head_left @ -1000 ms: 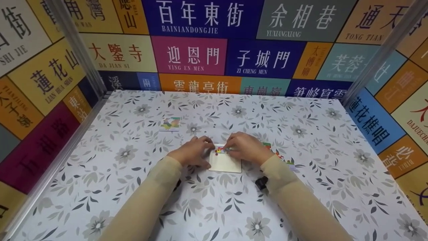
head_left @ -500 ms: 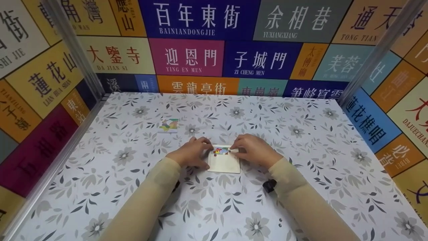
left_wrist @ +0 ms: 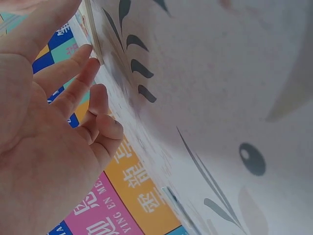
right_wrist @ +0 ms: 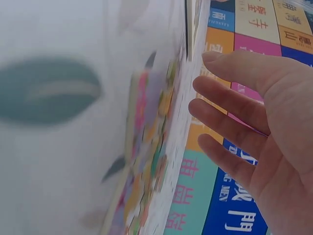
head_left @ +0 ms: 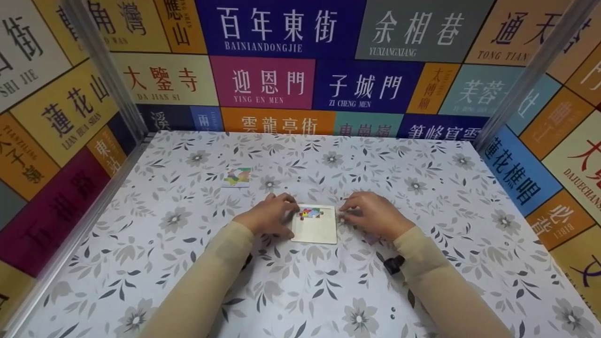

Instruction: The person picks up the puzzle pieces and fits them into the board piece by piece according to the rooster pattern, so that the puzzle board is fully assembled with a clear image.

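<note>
On my feed, puzzle pieces (head_left: pixel 310 213) lay near the far-left corner of the tray (head_left: pixel 315 232); I judged fitting in hand. The left hand (head_left: pixel 266 215) touched its left edge, unclenched; the right hand (head_left: pixel 377 215), loosely spread, held nothing and next needed a loose piece (right_wrist: pixel 157 115).

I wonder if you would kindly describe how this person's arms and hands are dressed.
The person wears long, pale beige sleeves, plain and creased near the cuffs. The left hand and the right hand are both ungloved. A small black device sits at the right wrist; only a dark sliver shows by the left cuff.
</note>
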The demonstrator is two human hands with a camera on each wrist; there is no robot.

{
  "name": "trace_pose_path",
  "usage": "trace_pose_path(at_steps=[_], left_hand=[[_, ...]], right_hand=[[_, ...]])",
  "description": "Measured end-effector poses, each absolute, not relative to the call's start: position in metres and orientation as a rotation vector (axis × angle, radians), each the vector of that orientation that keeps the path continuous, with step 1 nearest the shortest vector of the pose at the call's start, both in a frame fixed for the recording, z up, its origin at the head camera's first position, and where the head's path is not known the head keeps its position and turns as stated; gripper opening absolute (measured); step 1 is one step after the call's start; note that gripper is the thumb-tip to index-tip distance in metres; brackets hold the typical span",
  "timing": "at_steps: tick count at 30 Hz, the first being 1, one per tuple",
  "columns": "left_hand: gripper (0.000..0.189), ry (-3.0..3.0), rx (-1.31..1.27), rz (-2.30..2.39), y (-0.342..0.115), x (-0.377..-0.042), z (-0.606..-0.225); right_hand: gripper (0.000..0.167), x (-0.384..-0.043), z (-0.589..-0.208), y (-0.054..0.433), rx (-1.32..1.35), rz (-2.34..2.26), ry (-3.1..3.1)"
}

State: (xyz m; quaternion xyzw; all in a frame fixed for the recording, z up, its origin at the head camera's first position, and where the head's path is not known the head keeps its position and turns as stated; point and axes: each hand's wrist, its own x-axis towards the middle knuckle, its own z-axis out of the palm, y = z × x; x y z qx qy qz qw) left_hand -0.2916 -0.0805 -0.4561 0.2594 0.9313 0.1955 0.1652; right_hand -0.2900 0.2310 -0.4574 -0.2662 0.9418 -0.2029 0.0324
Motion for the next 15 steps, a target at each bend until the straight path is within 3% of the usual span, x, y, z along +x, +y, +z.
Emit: trace_pose_path(at_steps=[15], left_hand=[[0.066,2.652,0.739,0.54,-0.079,-0.292,-0.455]], right_hand=[[0.02,-0.293,-0.455,0.26,-0.85,-0.639,2.967]])
